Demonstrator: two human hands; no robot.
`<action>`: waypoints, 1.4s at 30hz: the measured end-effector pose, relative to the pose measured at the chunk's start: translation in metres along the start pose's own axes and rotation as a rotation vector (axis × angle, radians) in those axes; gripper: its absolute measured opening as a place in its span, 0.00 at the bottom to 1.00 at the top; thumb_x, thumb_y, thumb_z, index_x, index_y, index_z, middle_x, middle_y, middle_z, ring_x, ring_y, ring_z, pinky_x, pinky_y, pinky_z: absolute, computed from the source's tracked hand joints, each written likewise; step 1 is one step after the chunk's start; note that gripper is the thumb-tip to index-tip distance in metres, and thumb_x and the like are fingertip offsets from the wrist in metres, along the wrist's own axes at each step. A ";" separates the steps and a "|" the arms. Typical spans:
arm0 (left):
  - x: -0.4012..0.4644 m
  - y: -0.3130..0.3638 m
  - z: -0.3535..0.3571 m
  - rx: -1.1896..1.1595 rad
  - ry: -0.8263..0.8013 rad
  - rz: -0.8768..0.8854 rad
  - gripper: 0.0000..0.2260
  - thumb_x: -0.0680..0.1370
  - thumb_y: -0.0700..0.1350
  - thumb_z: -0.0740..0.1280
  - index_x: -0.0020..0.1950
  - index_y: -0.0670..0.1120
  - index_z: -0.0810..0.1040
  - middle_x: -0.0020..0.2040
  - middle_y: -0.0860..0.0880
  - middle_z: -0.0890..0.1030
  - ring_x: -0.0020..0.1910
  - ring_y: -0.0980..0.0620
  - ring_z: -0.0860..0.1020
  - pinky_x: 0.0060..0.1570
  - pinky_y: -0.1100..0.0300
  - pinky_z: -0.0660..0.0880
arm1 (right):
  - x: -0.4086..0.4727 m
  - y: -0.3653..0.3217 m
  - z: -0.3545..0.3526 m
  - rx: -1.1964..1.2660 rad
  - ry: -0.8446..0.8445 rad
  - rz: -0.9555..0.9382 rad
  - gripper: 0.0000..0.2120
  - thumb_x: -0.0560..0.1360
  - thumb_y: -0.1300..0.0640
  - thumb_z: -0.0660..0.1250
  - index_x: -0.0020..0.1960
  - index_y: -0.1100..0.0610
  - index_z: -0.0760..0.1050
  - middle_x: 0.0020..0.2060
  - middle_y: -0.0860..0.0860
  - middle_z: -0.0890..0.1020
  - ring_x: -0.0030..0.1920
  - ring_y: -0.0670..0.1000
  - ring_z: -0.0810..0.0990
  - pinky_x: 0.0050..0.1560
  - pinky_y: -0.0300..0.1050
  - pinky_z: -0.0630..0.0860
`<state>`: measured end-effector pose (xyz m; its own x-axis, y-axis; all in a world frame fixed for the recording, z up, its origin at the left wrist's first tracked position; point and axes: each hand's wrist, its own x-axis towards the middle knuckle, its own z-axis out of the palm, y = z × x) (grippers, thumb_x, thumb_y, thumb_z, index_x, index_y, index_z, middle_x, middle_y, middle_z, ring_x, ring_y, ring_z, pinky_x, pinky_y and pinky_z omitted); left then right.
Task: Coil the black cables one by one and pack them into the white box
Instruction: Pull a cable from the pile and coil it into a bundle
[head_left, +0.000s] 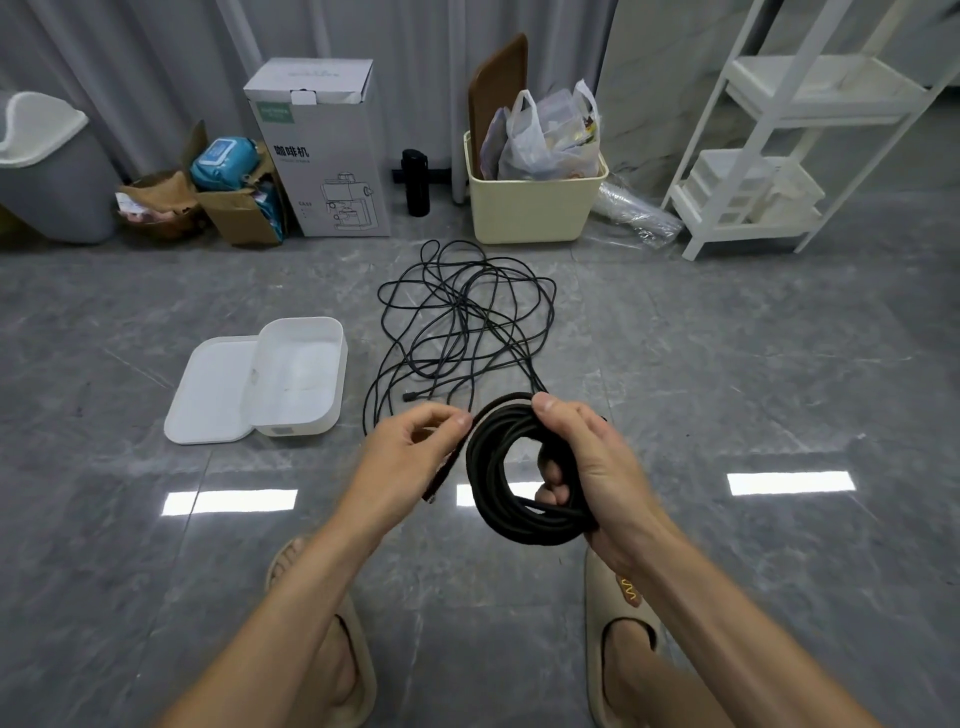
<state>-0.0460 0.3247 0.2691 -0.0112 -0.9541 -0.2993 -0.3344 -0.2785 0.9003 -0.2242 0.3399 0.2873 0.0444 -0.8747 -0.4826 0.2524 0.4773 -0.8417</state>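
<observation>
Above the floor, nearest: right hand (582, 457) fingers curl round the coiled cable (511, 483), keeping loops together | left hand (410, 452) pinches its loose end for wrapping | beyond: open white box (298, 376) waits, loose cables (462, 322) tangled beside it

Views: one only, head-worn, wide-angle; no second view to share ground with.
Position: above the floor (727, 364), at the wearer's head.
Facing: forward and steeply down; far wall and curtain along the top edge, sandalled feet (332, 649) at the bottom edge.
Nearness: left hand (410, 452) and right hand (582, 462) close, mid-frame; white box (301, 374) near; shelf rack (795, 130) farthest.
Distortion: straight lines bow toward the frame edges.
</observation>
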 end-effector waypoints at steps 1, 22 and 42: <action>-0.002 0.001 0.001 0.020 -0.025 -0.003 0.08 0.81 0.51 0.66 0.51 0.53 0.85 0.48 0.58 0.86 0.50 0.61 0.81 0.61 0.57 0.76 | 0.001 0.001 0.000 -0.001 0.018 -0.008 0.20 0.66 0.42 0.73 0.46 0.56 0.74 0.27 0.51 0.71 0.24 0.47 0.66 0.24 0.39 0.68; -0.010 0.005 0.019 -0.249 -0.217 -0.165 0.35 0.61 0.42 0.70 0.68 0.55 0.68 0.49 0.44 0.86 0.53 0.48 0.83 0.61 0.53 0.75 | 0.004 0.006 0.000 -0.142 -0.050 0.062 0.19 0.74 0.41 0.69 0.41 0.57 0.83 0.25 0.51 0.68 0.27 0.47 0.67 0.29 0.39 0.69; -0.013 -0.015 0.047 0.673 0.297 0.539 0.12 0.72 0.60 0.65 0.46 0.58 0.85 0.54 0.53 0.72 0.58 0.53 0.66 0.54 0.54 0.65 | 0.006 0.019 0.003 -0.175 0.294 -0.152 0.21 0.75 0.44 0.71 0.36 0.61 0.78 0.22 0.47 0.71 0.24 0.46 0.70 0.26 0.37 0.69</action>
<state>-0.0851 0.3466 0.2445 -0.1138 -0.9514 0.2861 -0.8345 0.2478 0.4922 -0.2163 0.3432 0.2688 -0.2664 -0.8871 -0.3769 0.0650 0.3736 -0.9253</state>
